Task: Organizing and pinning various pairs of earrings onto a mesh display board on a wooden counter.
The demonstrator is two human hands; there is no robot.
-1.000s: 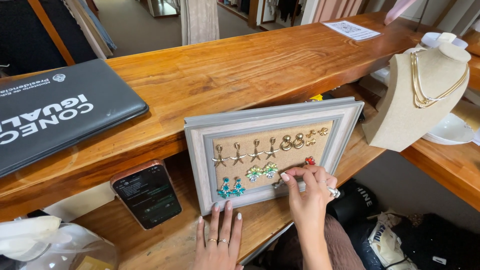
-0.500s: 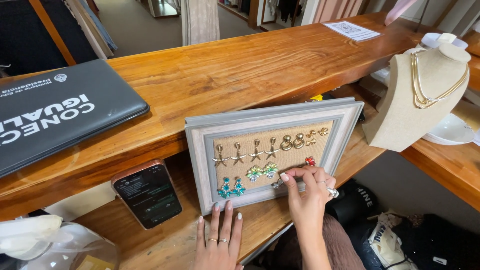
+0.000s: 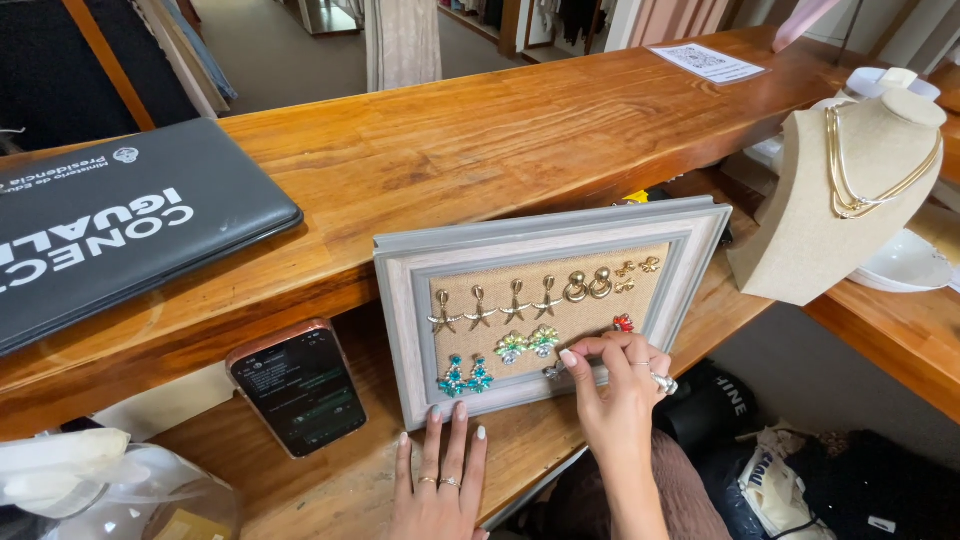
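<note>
1. The right hand (image 3: 622, 385) is at the lower right part of a grey picture frame (image 3: 400, 320), its fingertips pinched together on a small silvery earring (image 3: 553, 371) against the burlap panel inside the frame.
2. The left hand (image 3: 440, 485) lies flat and open on the lower tabletop (image 3: 330, 490), palm down, fingertips touching the bottom edge of the frame; rings show on two fingers.
3. The frame stands tilted back against the edge of the higher tabletop (image 3: 480, 140), near the middle of the lower one.
4. Pinned to the burlap are four starfish earrings (image 3: 495, 305) in a row, two gold hoop earrings (image 3: 588, 285), small gold earrings (image 3: 637, 272) at the upper right, a teal pair (image 3: 465, 375) at the lower left, a pale green pair (image 3: 527, 343) and a red earring (image 3: 624, 322).
5. A phone (image 3: 298, 385) with a lit screen leans just left of the frame.
6. A closed dark laptop (image 3: 110, 225) lies at the left end of the higher tabletop.
7. A beige necklace bust (image 3: 820, 230) with a gold necklace (image 3: 850, 185) stands to the right of the frame, a white dish (image 3: 905, 265) beside it.
8. A clear plastic bag (image 3: 110, 490) sits at the near left corner.
</note>
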